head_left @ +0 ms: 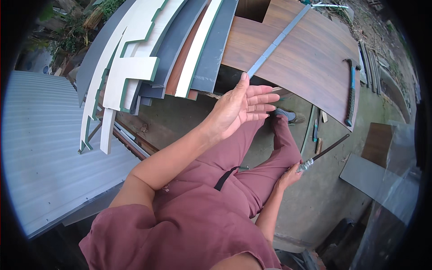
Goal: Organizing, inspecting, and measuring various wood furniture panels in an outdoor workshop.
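Note:
My left hand (238,105) is held out palm up with its fingers stretched. Its raised thumb is at the near end of a narrow grey strip (272,47), and I cannot tell whether the two touch. This strip runs away over a brown wood-grain board (297,63). Lower down on the right, beside my thigh, my right hand (289,176) is closed round the wrapped, pale handle of a thin dark blade-like tool (330,147), which points up and to the right. A hammer (351,92) with a blue and black handle lies along the board's right edge.
Long white, grey and brown panels (198,49), some notched and green-edged, are stacked left of the board. A ribbed metal sheet (58,148) fills the far left. A blue-handled tool (315,130) lies on the floor. Board pieces (360,173) lean at right.

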A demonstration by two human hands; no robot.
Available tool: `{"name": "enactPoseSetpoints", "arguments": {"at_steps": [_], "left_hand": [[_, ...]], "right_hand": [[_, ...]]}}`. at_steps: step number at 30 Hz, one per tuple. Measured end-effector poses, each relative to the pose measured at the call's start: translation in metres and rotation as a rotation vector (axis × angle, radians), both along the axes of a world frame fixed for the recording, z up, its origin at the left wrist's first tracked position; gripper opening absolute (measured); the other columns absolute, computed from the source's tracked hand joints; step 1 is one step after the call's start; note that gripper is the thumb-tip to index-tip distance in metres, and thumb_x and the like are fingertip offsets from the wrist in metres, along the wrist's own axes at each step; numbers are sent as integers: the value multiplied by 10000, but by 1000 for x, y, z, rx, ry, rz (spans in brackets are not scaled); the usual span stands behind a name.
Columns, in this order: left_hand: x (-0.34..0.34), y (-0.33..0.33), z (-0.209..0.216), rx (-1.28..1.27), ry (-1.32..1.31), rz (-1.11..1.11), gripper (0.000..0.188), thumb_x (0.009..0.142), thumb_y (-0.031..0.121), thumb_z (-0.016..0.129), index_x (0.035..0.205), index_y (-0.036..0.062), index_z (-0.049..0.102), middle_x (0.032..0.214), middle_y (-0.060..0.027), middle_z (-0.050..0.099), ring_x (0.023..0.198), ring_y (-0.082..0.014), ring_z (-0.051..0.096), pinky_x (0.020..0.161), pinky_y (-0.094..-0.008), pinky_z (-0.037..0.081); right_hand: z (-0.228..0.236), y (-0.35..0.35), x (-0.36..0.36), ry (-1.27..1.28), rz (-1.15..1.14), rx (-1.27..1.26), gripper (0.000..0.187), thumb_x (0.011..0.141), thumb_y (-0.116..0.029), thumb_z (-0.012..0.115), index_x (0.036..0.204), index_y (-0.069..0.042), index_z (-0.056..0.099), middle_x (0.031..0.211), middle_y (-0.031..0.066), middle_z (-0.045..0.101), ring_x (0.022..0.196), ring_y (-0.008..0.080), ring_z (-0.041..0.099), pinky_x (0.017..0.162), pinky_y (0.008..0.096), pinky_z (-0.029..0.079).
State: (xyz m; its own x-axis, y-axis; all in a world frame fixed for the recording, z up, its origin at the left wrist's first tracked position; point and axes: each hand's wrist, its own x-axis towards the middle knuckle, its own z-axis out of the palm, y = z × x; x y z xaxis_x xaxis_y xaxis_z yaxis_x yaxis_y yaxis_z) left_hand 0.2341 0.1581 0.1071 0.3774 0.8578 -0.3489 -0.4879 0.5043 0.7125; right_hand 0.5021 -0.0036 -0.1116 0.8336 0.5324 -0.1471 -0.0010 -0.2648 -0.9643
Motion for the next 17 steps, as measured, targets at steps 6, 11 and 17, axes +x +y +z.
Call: {"name": "enactPoseSetpoints", "arguments": {"at_steps": [6,11,17], "left_hand": [[-39,-27,6,-47,-17,-15,821,930,650,212,1309,-39,448,1290,-204,515,1206,-276,502,1015,-444,376],[-46,-36,1,-63,-62,24,710,967,576,224,1243,-11,512,1265,-196,540,1171,-291,532,988,-431,416],[-54,-43,-23,-8,71,-27,329,948,314,540,1125,38,566,1165,-169,598,1110,-254,574,942,-377,458]], "right_hand": [[-5,-4,2,43,-51,-21,251,945,-169,508,1117,12,529,694,-45,403,565,38,364,493,211,315],[-9,-2,-1,63,-77,7,224,943,-156,497,1098,2,531,680,-46,409,550,34,372,481,204,320],[-5,-1,-6,45,-13,-41,241,944,-171,504,1108,6,512,681,-35,422,550,44,389,482,217,335]]}}
